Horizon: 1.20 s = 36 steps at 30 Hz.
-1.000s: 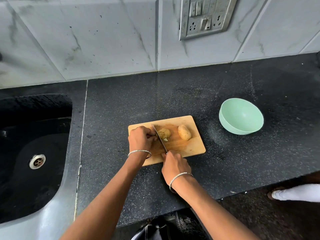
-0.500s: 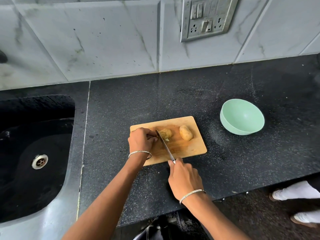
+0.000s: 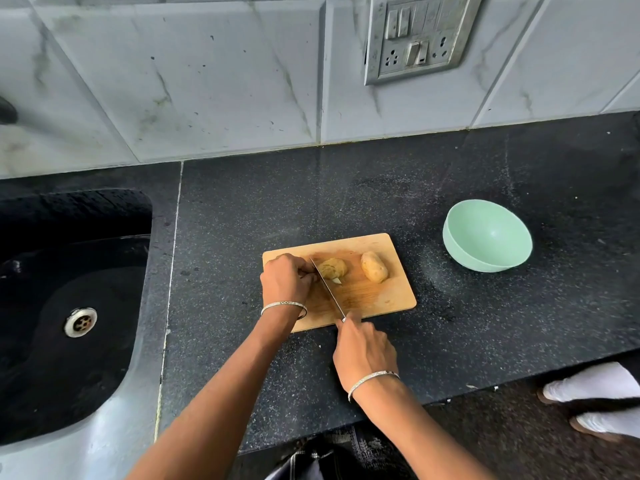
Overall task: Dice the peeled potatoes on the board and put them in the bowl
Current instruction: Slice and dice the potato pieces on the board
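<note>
A wooden cutting board (image 3: 377, 296) lies on the black counter. Two peeled potatoes sit on it: a partly cut potato (image 3: 333, 267) at the middle and a whole potato (image 3: 374, 267) to its right. My left hand (image 3: 285, 278) has curled fingers at the left end of the cut potato, holding a piece there. My right hand (image 3: 363, 351) grips the handle of a knife (image 3: 327, 289), whose blade lies across the board between my left hand and the cut potato. A small cut piece (image 3: 336, 280) lies by the blade. An empty mint-green bowl (image 3: 486, 235) stands to the right of the board.
A black sink (image 3: 69, 306) with a metal drain fills the left side. A tiled wall with a switch and socket plate (image 3: 419, 36) stands behind the counter. Another person's feet (image 3: 595, 400) in white are on the floor at lower right.
My right hand has drawn back toward the counter's front edge, pulling the knife toward me through the potato. The left hand has stayed in place.
</note>
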{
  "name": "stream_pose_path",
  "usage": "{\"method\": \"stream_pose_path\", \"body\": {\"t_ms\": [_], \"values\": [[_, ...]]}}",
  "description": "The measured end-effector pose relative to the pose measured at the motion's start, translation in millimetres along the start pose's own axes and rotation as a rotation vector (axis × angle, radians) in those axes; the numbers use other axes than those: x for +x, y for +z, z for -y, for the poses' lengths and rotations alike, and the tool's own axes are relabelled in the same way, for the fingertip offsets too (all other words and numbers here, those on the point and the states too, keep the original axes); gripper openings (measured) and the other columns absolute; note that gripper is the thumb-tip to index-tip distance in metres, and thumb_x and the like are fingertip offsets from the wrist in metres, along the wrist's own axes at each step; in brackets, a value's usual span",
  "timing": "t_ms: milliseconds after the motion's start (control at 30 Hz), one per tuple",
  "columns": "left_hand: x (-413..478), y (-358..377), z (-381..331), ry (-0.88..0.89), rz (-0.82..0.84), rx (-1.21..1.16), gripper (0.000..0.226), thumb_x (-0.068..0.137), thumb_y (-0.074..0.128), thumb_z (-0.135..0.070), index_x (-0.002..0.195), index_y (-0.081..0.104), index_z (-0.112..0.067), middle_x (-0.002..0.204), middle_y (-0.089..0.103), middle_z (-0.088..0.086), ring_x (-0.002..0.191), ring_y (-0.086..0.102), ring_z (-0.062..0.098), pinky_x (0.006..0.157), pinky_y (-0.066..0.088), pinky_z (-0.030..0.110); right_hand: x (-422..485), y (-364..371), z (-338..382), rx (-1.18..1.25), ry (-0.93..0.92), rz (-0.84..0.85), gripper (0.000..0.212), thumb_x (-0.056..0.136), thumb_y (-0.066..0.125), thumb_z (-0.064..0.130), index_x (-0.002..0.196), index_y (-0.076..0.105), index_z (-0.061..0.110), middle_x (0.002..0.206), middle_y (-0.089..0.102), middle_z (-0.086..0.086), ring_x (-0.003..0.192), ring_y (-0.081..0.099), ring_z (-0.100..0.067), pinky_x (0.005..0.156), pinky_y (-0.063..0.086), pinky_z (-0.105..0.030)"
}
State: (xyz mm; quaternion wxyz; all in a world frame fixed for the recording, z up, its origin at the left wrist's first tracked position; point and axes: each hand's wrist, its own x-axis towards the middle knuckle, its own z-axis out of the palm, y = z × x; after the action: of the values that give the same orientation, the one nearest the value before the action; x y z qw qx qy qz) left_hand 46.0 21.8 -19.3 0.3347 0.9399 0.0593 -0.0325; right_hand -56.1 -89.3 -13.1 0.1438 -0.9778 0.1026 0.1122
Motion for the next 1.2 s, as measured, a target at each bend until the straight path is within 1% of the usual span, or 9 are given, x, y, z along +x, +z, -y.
{"method": "stream_pose_path", "body": {"t_ms": [133,267,367,500,633,800,967,1067,1200], "values": [[3.4,1.1,0.8,-0.010,0.023,0.010,0.011,0.076,0.075,-0.016,0.085,0.078,-0.023,0.084,0.074,-0.002,0.084,0.065,0.019,0.074,0.046,0.028,8.3,-1.0,2.1,0.013,0.029,0.061,0.021,0.102,0.042,0.023,0.116,0.051,0.010,0.110,0.067,-0.012,0.100,0.066,-0.032,0.070,0.051,-0.037],[3.4,2.1,0.2,-0.020,0.022,0.001,0.010,0.076,0.076,-0.017,0.085,0.078,-0.022,0.084,0.074,0.000,0.085,0.065,0.019,0.075,0.047,0.029,13.4,-2.4,5.1,0.011,0.051,0.117,0.022,0.099,0.045,0.018,0.119,0.052,0.010,0.117,0.064,-0.012,0.107,0.063,-0.033,0.076,0.051,-0.039],[2.7,2.4,0.6,-0.030,0.017,-0.012,0.010,0.076,0.077,-0.017,0.084,0.078,-0.022,0.084,0.074,-0.001,0.084,0.065,0.018,0.074,0.044,0.027,13.6,-1.0,2.6,0.028,0.050,0.120,0.022,0.099,0.044,0.019,0.118,0.052,0.011,0.117,0.063,-0.011,0.107,0.062,-0.033,0.075,0.049,-0.038],[2.2,1.6,-0.7,-0.050,0.014,-0.022,0.010,0.076,0.076,-0.016,0.082,0.078,-0.023,0.082,0.074,-0.001,0.083,0.065,0.017,0.071,0.042,0.024,10.6,3.5,-3.6,0.049,0.030,0.077,0.019,0.102,0.041,0.025,0.111,0.052,0.013,0.111,0.065,-0.011,0.102,0.064,-0.034,0.067,0.043,-0.036],[3.3,-0.8,-4.8,-0.056,0.014,0.003,0.009,0.075,0.077,-0.016,0.080,0.078,-0.023,0.080,0.073,0.000,0.084,0.064,0.020,0.073,0.043,0.027,5.5,8.5,-5.3,0.052,0.013,-0.007,0.024,0.104,0.036,0.030,0.111,0.050,0.013,0.106,0.067,-0.012,0.098,0.066,-0.033,0.064,0.043,-0.036],[4.4,-2.4,-8.4,-0.062,0.020,0.023,0.009,0.075,0.077,-0.015,0.081,0.078,-0.021,0.082,0.073,-0.002,0.086,0.064,0.018,0.070,0.035,0.022,4.5,9.8,-4.7,0.070,0.020,-0.047,0.021,0.103,0.039,0.030,0.111,0.051,0.014,0.104,0.068,-0.010,0.097,0.067,-0.031,0.065,0.046,-0.035],[2.6,-0.8,-6.2,-0.055,0.015,0.003,0.008,0.075,0.077,-0.015,0.077,0.078,-0.022,0.077,0.073,-0.003,0.082,0.064,0.018,0.074,0.045,0.026,6.4,11.6,-8.4,0.055,0.020,-0.073,0.019,0.103,0.040,0.028,0.108,0.051,0.015,0.101,0.069,-0.009,0.094,0.068,-0.030,0.065,0.048,-0.036],[0.6,-0.9,-3.3,-0.052,0.016,-0.013,0.009,0.074,0.078,-0.016,0.079,0.077,-0.024,0.079,0.073,-0.002,0.082,0.064,0.018,0.074,0.046,0.027,9.0,10.2,-12.4,0.077,0.033,-0.081,0.026,0.104,0.035,0.034,0.108,0.052,0.015,0.100,0.069,-0.009,0.094,0.068,-0.031,0.063,0.045,-0.035],[-1.0,-0.9,-0.3,-0.039,0.016,-0.054,0.013,0.071,0.081,-0.015,0.080,0.076,-0.024,0.077,0.073,-0.002,0.080,0.067,0.016,0.077,0.051,0.028,11.4,6.5,-18.8,0.085,0.019,-0.078,0.033,0.104,0.032,0.039,0.107,0.053,0.014,0.099,0.069,-0.010,0.094,0.067,-0.032,0.065,0.048,-0.037]]}}
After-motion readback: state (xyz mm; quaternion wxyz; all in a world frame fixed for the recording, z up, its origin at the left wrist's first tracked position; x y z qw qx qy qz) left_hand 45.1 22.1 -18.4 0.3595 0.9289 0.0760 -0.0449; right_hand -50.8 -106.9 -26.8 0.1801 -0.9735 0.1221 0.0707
